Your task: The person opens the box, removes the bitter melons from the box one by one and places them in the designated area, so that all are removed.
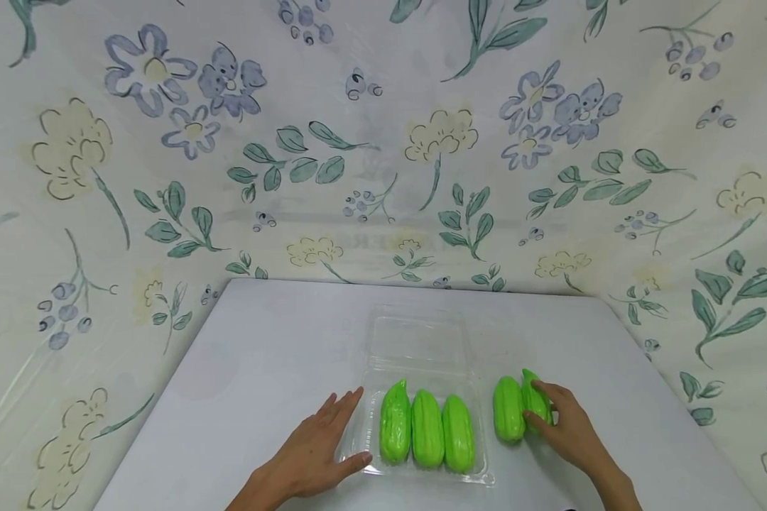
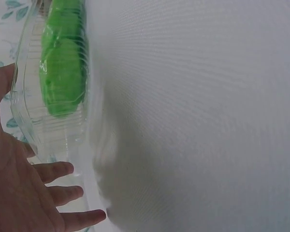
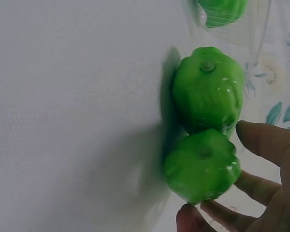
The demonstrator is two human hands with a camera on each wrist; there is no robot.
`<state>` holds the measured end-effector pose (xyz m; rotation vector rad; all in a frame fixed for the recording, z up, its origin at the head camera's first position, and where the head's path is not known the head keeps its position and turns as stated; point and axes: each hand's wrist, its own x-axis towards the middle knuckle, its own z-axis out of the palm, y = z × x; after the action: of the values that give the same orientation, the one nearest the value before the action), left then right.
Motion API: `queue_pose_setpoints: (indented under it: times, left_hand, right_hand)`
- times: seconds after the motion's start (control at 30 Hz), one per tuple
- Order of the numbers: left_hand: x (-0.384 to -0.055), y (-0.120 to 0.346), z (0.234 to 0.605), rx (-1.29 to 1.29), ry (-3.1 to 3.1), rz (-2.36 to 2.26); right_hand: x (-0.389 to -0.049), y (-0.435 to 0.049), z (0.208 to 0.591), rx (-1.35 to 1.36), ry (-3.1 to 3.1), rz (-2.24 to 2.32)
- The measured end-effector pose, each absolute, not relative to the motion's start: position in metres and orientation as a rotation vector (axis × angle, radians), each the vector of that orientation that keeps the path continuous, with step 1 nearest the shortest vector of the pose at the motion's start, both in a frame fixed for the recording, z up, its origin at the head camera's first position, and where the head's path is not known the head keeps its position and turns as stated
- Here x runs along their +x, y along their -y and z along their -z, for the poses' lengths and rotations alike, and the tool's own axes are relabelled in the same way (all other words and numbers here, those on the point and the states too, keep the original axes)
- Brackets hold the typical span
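Note:
Three bright green bitter melons, the middle one among them, lie side by side in a clear plastic container with its lid folded back. My left hand is at the container's left wall, fingers straight and spread, thumb toward the front corner. To the right of the container, two more bitter melons lie together on the table. My right hand holds the outer bitter melon, thumb on one side and fingers on the other. The inner bitter melon lies right against it.
The transparent lid lies flat behind the container. Everything rests on a white table. A flower-patterned sheet rises behind the table and along both sides.

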<state>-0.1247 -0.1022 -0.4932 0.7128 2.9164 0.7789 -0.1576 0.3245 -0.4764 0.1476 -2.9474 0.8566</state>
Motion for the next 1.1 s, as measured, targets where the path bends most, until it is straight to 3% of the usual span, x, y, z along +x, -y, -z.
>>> queue_pose_setpoints:
  times: [0.5,1.1]
  left_hand:
    - [-0.126,0.103,0.491,0.736,-2.927,-0.757]
    - [-0.126,0.103,0.492,0.731,-2.924,-0.771]
  right_hand:
    - [-0.161,-0.317,0.455,0.257,2.833,-0.825]
    - [-0.164,-0.25,0.432,0.521,2.684,-0.966]
